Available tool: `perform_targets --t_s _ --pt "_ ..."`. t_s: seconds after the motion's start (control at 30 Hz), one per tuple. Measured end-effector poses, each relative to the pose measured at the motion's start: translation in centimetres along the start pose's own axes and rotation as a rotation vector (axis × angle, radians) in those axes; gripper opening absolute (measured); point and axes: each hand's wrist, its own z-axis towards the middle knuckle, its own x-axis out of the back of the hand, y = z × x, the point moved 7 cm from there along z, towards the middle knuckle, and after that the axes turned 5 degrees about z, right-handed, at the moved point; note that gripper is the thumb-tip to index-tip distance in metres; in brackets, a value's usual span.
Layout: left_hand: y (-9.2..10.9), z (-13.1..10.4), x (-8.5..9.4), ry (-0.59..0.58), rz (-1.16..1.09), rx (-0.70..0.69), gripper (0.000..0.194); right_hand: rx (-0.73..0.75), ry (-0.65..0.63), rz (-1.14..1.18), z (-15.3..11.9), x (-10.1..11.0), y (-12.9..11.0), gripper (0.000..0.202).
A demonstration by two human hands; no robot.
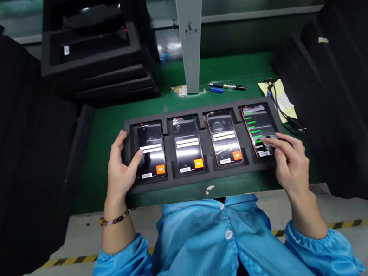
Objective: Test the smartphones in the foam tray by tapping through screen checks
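Black foam tray (194,177) lies flat on the green bench (235,65), near edge, right in front of the person; four compartments, one smartphone each, all screen up. Leftmost phone (150,136), second phone (185,130) and third phone (222,124) show white bars plus an orange block; rightmost phone (262,117) shows green lines. Left hand (120,170) spread open across the tray's left end, fingers at the outer side, thumb over the rim by the leftmost phone's edge; thumb contact with the phone unclear. Right hand (292,162) holds nothing, fingers loosely bent, index tip at the rightmost phone's screen, touching or just above, can't tell. Handling, judged by look: tray light, fairly stiff, a bit of give, grippy; best taken by both short ends, kept level since the phones sit loose. Phones heavier for their size, rigid, slick glass, fragile if dropped; take by the long edges at mid-length, where the foam between compartments looks lower. Other containers: tray stack (97,63) behind, to the left, top one holding something dark with a white label, probably a phone; contents of the lower trays hidden.
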Motion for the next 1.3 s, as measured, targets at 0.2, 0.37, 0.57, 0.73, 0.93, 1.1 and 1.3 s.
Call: perform_targets --t_s 0.2,0.37,0.57,0.73,0.93,1.1,1.3 --pt "0.0 0.0 -0.1 0.000 0.020 -0.010 0.074 0.032 -0.020 0.021 -0.9 0.3 -0.3 0.038" --pt "0.3 0.2 0.2 -0.001 0.065 -0.029 0.072 0.016 -0.015 0.024 -0.4 0.7 0.1 0.039" --pt "3.9 -0.1 0.4 0.050 0.244 -0.094 0.051 -0.023 -0.041 -0.044 2.6 -0.1 0.6 0.043" --pt "6.5 -1.0 0.2 0.122 0.365 -0.190 0.032 0.003 -0.087 -0.084 3.6 -1.0 0.7 0.044" --pt "6.7 -1.3 0.0 0.099 0.407 -0.246 0.027 0.019 -0.102 -0.105 3.6 -1.8 -0.5 0.043" --pt "6.5 -1.5 0.1 0.092 0.379 -0.230 0.024 0.122 -0.244 -0.045 3.7 -5.2 -4.9 0.045" --pt "6.6 -1.5 0.0 0.053 0.353 -0.206 0.023 0.202 -0.322 -0.015 3.6 -7.7 -8.2 0.047"
